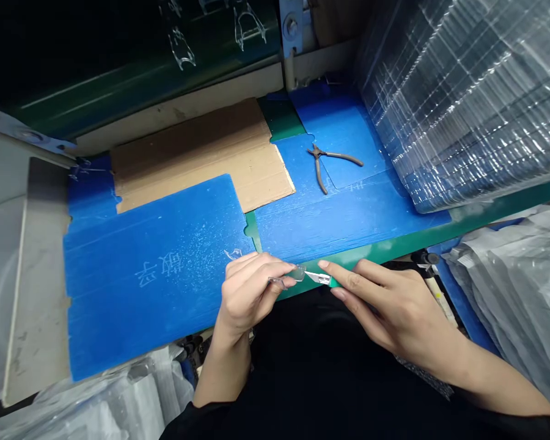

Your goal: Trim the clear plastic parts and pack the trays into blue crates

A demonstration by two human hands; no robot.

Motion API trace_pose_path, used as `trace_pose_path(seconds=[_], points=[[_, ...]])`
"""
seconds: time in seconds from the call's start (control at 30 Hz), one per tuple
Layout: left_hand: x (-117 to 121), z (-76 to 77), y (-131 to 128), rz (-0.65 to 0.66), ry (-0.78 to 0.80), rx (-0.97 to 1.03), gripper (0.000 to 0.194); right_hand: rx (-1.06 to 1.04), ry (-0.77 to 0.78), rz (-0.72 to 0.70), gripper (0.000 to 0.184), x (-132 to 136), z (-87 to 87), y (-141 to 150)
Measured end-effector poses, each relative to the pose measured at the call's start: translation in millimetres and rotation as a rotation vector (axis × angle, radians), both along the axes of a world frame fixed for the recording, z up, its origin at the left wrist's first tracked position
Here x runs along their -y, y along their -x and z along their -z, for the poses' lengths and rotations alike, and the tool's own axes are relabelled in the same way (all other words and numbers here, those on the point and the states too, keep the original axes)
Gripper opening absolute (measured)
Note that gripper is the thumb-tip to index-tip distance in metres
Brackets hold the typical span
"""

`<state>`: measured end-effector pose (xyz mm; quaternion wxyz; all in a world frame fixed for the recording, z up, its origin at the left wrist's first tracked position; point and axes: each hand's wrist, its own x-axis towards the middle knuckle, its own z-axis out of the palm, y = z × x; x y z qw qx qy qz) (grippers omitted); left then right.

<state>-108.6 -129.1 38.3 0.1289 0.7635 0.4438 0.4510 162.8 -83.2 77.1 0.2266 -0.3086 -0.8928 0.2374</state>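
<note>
Over blue board (pixel 156 287), the left hand (pixel 250 293) pinches a plastic sliver (pixel 297 274) (cloudy), the right hand (pixel 394 311) a craft knife (pixel 319 278).

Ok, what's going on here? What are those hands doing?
A person is working with both hands. Their left hand pinches a small clear plastic piece, and their right hand holds a craft knife with its blade right at that piece. Behind the hands, a blue plastic sheet lies on a green bench. Pliers sit farther along, near a stack of clear plastic.
</note>
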Motion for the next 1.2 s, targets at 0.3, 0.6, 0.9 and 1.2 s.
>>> trace_pose_path(seconds=[0.3, 0.6, 0.9, 1.2], points=[[5, -1.5, -1, -0.008, 0.011, -0.037, 0.011, -0.01, 0.027, 0.01, 0.037, -1, -0.5, -1], [7, -8.7, -13, 0.036, 0.097, 0.073, 0.006, -0.077, 0.173, 0.087, 0.037, -13, 13.6, 0], [17, 6.1, -29, 0.166, 0.514, 0.578, 0.046, -0.253, 0.216, -0.059, 0.048, -3, 14.4, 9], [17, 7.4, -38, 0.167, 0.46, 0.559, 0.048, -0.268, 0.11, -0.126, 0.052, 7, 18.3, 13]])
